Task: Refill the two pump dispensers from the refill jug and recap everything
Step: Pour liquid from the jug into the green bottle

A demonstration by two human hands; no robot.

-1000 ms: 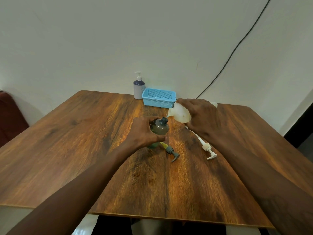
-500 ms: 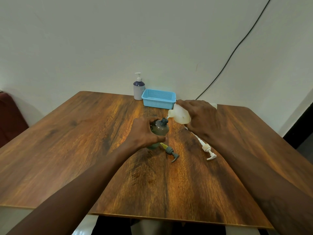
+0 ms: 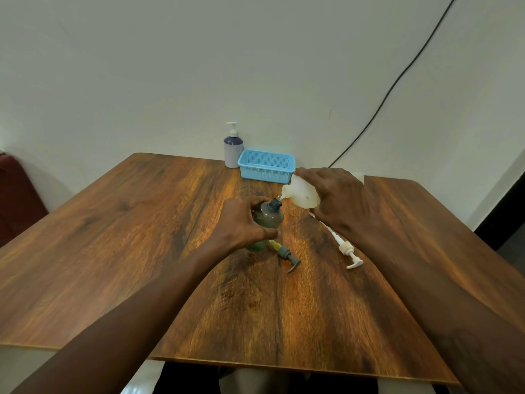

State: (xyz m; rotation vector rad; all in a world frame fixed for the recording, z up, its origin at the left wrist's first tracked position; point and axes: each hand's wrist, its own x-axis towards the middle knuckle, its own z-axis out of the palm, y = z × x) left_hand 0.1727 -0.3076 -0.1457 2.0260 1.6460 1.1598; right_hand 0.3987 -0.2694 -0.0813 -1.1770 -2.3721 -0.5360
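Jug (image 3: 301, 195) in R hand (image 3: 338, 200) tipped to dispenser (image 3: 270, 216) in L hand (image 3: 238, 220)

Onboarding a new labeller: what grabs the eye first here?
Mid-table, the right hand tips a translucent white refill jug, spout at the neck of a smoky grey plastic dispenser bottle gripped by the left hand. Nearer lie a grey pump head and a white pump head. At the far edge stand a blue mesh basket and a white-and-navy pump bottle.

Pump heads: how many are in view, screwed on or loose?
3. One tops the white bottle by the wall; the grey pump lies on the table before the dark bottle; the white pump lies right of it. None seems hidden.
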